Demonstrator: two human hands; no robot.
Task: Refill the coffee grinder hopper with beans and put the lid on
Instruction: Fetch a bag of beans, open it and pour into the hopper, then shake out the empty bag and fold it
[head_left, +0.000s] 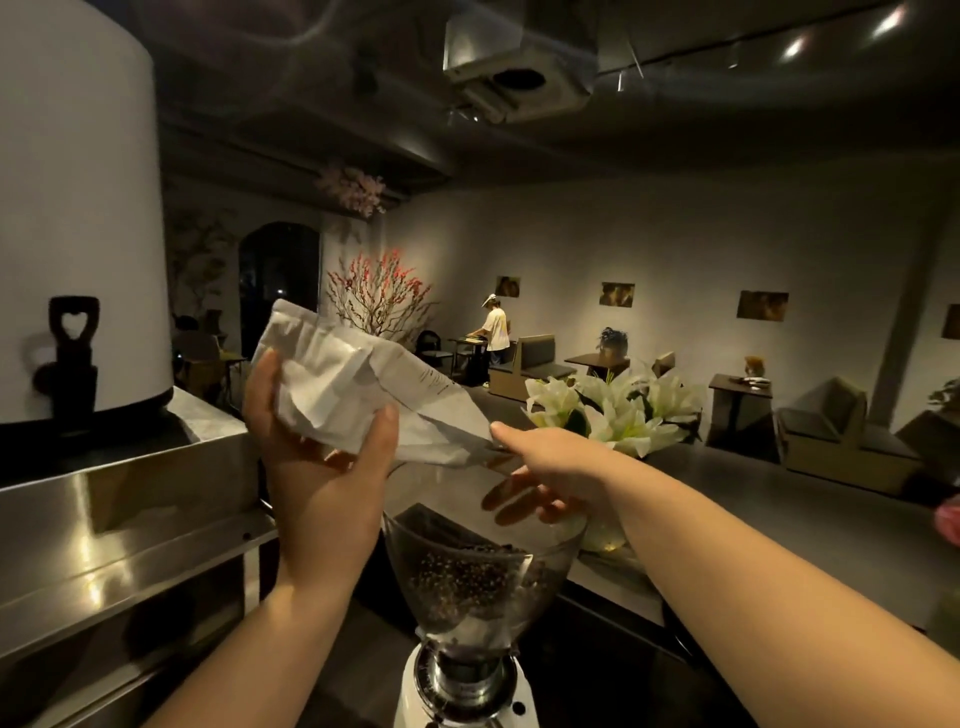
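A white crumpled coffee bag (358, 384) is held tilted above the grinder, its mouth pointing down to the right. My left hand (317, 457) grips the bag's bottom end from below. My right hand (545, 467) pinches the bag's mouth edge with thumb and fingers. Under the bag stands the clear hopper (550, 566) of the white grinder (415, 691), open on top and partly filled with dark beans (462, 577). No lid is in view.
A steel machine top (119, 525) lies at left under a big white cylinder (72, 208). White lilies (613, 410) stand behind the hopper on a dark counter (779, 509). Far back, a person stands among café tables and seats.
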